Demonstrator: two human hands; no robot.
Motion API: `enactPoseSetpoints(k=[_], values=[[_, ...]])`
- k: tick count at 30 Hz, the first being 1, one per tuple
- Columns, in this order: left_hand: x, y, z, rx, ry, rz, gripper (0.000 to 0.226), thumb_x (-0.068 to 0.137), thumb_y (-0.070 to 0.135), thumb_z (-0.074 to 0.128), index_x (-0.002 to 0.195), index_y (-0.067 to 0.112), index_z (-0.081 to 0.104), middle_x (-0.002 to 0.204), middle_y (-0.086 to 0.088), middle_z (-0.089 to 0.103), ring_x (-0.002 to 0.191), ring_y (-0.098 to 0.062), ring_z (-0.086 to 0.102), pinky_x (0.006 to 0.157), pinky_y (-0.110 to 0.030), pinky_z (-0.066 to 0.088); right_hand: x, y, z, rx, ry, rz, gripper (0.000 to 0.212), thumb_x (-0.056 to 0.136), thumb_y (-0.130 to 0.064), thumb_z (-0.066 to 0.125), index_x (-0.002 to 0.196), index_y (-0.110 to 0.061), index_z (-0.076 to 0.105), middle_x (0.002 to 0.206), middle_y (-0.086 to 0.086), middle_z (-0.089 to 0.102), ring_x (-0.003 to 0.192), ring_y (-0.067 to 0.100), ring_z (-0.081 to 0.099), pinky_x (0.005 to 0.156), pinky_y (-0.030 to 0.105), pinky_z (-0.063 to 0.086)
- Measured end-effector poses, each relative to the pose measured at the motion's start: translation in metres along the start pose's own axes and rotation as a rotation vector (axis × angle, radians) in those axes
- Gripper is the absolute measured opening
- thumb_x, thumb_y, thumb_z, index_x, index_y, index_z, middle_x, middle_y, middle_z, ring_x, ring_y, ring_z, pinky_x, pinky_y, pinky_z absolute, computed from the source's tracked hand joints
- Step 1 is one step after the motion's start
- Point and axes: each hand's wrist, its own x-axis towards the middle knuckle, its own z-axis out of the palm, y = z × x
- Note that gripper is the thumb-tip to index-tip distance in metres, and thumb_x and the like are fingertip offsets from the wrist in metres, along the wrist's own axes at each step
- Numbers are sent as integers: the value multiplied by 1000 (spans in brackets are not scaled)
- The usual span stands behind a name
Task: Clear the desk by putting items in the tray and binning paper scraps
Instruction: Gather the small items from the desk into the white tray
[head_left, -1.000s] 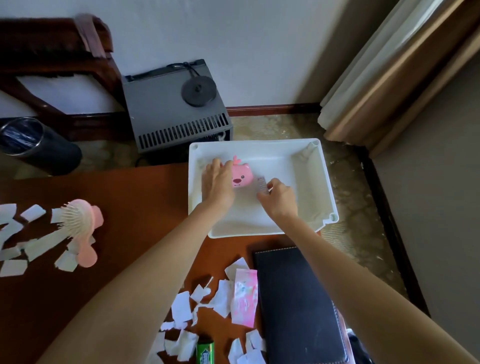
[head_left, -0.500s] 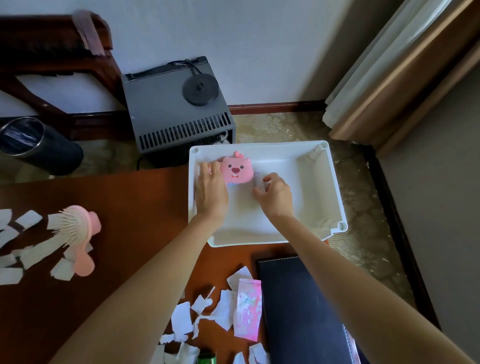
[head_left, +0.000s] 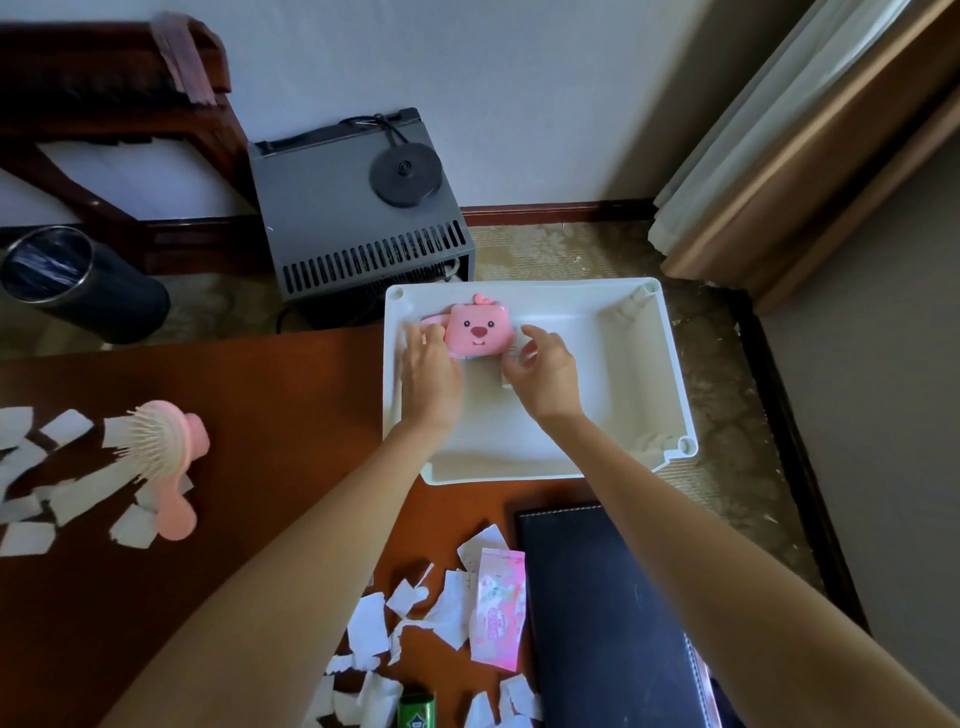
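A white tray (head_left: 675, 374) sits at the desk's far right corner, partly over the edge. A pink animal-face toy (head_left: 477, 332) lies in its far left part. My left hand (head_left: 428, 376) rests against the toy's left side, fingers on its pink strap. My right hand (head_left: 545, 382) is at the toy's right side, fingertips pinched on a small translucent piece (head_left: 513, 358) next to it. Torn paper scraps lie at the desk's left (head_left: 31, 467) and near the front (head_left: 410, 623). A dark bin (head_left: 67, 280) stands on the floor at the left.
A pink hairbrush (head_left: 171, 457) lies among the left scraps. A pink packet (head_left: 498, 608), a black folder (head_left: 608, 623) and a green lighter (head_left: 415, 716) lie near the front. A grey appliance (head_left: 358, 223) stands on the floor behind the tray.
The pink toy has moved toward the tray's far left corner and its face now shows. My left hand slid off it to its left side; my right hand followed.
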Motion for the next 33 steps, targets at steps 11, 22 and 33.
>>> enactPoseSetpoints(k=[11,22,33], values=[[-12,6,-11,-121,-35,-18,54,83,-19,33,132,2,43,139,-14,41,127,-29,41,99,-34,36,-12,0,-6,-199,-95,30,35,92,-16,53,124,-3,49,117,19,53,103,38,56,88,40,43],[-36,20,-48,-43,-24,45,50,86,-12,34,130,7,49,136,-13,45,119,-32,49,93,-34,41,-36,-2,-17,-271,-71,6,42,93,-8,44,134,-6,38,125,19,47,105,39,55,87,42,44],[-147,-69,-76,-129,142,-159,26,93,0,44,114,3,60,119,-14,59,112,-25,55,84,-21,42,-182,-16,17,-124,56,-420,32,86,4,52,116,-1,59,112,19,61,75,34,65,60,29,52]])
